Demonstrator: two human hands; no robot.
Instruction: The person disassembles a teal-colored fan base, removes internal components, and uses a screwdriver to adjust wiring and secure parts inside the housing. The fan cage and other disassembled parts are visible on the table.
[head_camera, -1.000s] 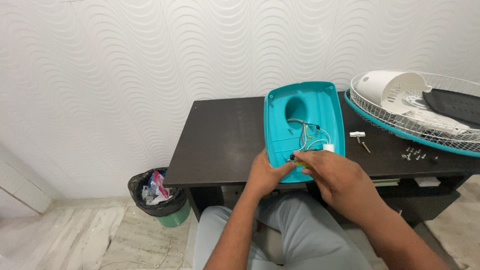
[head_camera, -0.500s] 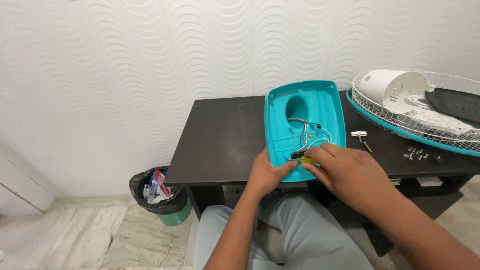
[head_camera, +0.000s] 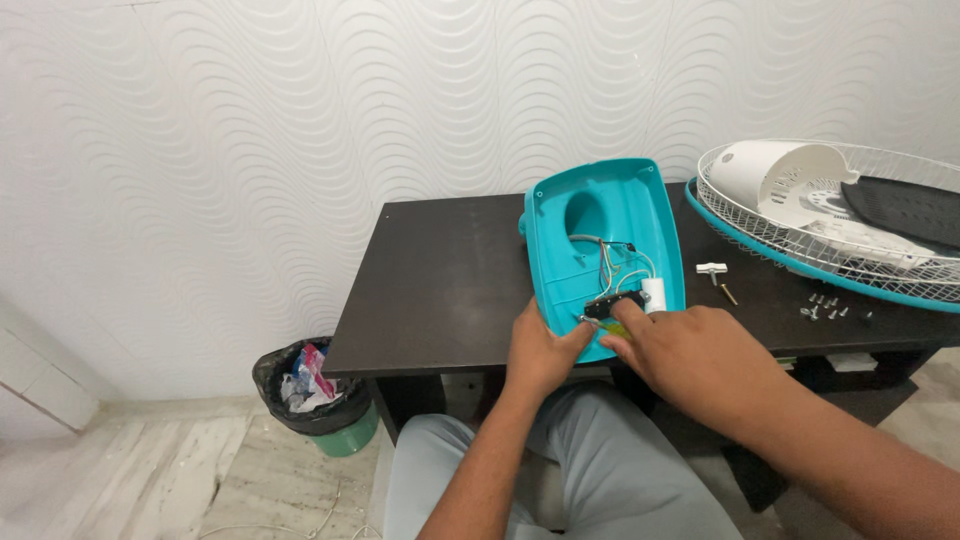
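Since a second ago, the right hand (head_camera: 700, 355) is sliding further left over the near end of the teal plastic fan base (head_camera: 605, 250), fingers flattening onto a small black circuit board (head_camera: 614, 304). The left hand (head_camera: 540, 350) is gripping the base's near left edge. The base is lying upturned on the dark matte surface (head_camera: 440, 290), hollow and glossy, with thin loose wires (head_camera: 610, 262) inside. Judging by this, pressing could be snagging a wire or tipping the shell off the near edge. At right, a white wire grille (head_camera: 850, 215) and 1 cluster of tiny screws (head_camera: 828, 308) could be scattering.
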